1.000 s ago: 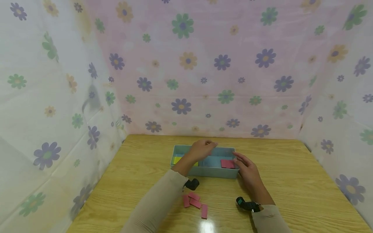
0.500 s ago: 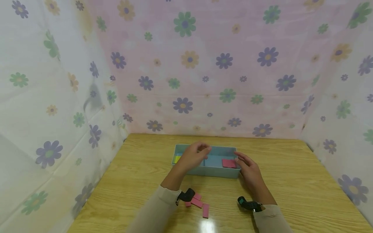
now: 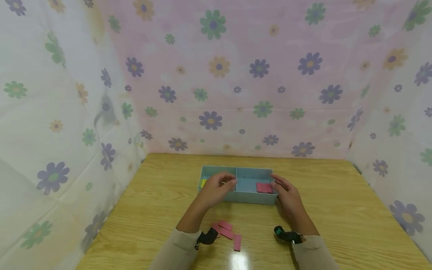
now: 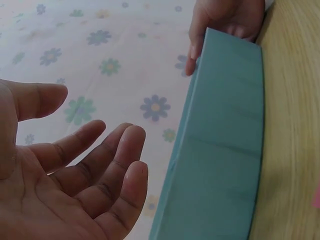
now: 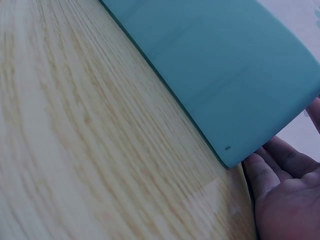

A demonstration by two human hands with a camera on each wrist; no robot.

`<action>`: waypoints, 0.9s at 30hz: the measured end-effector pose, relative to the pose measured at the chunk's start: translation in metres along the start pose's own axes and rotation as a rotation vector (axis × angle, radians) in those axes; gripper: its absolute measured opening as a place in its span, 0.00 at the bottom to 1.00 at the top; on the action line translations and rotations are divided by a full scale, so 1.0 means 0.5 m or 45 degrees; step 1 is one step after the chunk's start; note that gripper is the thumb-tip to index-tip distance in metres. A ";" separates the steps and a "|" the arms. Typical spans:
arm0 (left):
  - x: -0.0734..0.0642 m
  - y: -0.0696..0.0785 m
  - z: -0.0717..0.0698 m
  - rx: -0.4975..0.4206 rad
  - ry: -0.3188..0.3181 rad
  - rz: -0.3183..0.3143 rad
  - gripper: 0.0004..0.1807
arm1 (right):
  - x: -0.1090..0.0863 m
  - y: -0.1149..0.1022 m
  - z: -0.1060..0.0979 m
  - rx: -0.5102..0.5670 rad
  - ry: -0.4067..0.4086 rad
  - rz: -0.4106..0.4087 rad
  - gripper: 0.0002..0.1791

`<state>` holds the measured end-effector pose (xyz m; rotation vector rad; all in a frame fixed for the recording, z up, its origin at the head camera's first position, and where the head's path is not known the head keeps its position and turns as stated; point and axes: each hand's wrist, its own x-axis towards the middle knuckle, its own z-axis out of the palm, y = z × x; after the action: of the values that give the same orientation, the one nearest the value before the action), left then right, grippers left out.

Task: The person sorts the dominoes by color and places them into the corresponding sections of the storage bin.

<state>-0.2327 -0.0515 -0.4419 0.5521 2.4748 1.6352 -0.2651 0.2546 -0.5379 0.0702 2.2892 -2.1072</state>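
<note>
A light-blue box (image 3: 249, 197) with two compartments stands on the table, long side towards me. Pink rectangular pieces (image 3: 264, 188) lie at the right end of its right compartment; something yellow (image 3: 203, 183) shows at the left end of the other. My left hand (image 3: 216, 187) hovers over the left compartment, hiding much of it. In the left wrist view its fingers are loosely bent, palm up, with nothing in them. At the box's right end, my right hand (image 3: 287, 192) holds the end wall, thumb at the rim and fingers along the outside.
Several loose pink pieces (image 3: 227, 233) lie on the wooden table (image 3: 152, 225) in front of the box, partly covered by the black camera (image 3: 207, 237) on my left wrist. Flowered cloth (image 3: 236, 123) walls the table at the back and both sides.
My left hand has drawn back leftwards and towards me, from the middle of the box to its left compartment, uncovering the divider. My right hand has stayed at the right end.
</note>
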 end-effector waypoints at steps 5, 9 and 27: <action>-0.021 -0.020 -0.006 0.018 -0.037 -0.030 0.17 | 0.005 0.005 0.002 0.010 -0.012 -0.017 0.27; -0.030 -0.033 -0.010 0.066 -0.052 -0.026 0.16 | 0.006 0.005 0.002 0.005 -0.006 -0.025 0.27; -0.039 -0.074 -0.034 0.194 -0.314 -0.077 0.20 | -0.003 0.000 0.001 0.011 -0.008 -0.020 0.28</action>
<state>-0.2282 -0.0862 -0.4706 0.6477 2.4181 1.2786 -0.2637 0.2539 -0.5378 0.0459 2.2852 -2.1220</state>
